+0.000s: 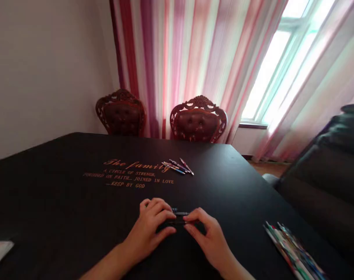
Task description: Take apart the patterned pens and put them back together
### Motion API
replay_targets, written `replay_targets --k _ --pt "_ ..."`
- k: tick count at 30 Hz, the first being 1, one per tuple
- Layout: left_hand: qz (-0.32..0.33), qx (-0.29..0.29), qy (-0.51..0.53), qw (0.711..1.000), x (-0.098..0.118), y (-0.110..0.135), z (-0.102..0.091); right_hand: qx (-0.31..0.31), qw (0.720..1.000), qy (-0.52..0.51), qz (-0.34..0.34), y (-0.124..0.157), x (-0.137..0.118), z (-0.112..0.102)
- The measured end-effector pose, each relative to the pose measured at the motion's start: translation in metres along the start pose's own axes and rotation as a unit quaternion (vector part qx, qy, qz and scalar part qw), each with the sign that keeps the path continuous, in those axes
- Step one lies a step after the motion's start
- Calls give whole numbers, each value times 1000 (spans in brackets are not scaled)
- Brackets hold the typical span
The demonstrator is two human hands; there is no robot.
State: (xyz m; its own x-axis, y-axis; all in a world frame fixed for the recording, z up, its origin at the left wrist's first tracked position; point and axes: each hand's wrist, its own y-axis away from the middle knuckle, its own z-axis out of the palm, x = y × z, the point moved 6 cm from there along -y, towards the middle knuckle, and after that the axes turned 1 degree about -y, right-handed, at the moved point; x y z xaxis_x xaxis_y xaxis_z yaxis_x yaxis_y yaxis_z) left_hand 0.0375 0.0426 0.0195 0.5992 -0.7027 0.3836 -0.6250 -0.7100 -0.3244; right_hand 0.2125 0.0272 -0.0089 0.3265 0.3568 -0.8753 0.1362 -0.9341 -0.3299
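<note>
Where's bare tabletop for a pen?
Black table is bare between the far pens and near-right pen bundle; also left of the left hand, below the lettering. Crowded: both groups, slim pens between left and right hand.

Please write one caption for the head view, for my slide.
Left hand and right hand at slim pens on a dark table, more pens beyond.

Bare left hand [153, 217], bare right hand [207, 231], slim fingers [163, 214], bare wrists [130, 245], bare forearms [108, 261]

Slim dark pens [181, 213], roughly level, side by side between the hands [153, 217], partly covered
</note>
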Motion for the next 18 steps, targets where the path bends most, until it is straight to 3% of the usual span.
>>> replay_targets --k 9,14,18 --pt "-15 12 5 1000 2 -1 -5 12 1000 -9 24 -3 4 -15" --pt "-36 14 11 999 -4 -3 -3 98 992 -53 65 -7 27 -43" --pt "-48 10 11 999 -13 -2 2 85 993 7 86 -13 43 -53"
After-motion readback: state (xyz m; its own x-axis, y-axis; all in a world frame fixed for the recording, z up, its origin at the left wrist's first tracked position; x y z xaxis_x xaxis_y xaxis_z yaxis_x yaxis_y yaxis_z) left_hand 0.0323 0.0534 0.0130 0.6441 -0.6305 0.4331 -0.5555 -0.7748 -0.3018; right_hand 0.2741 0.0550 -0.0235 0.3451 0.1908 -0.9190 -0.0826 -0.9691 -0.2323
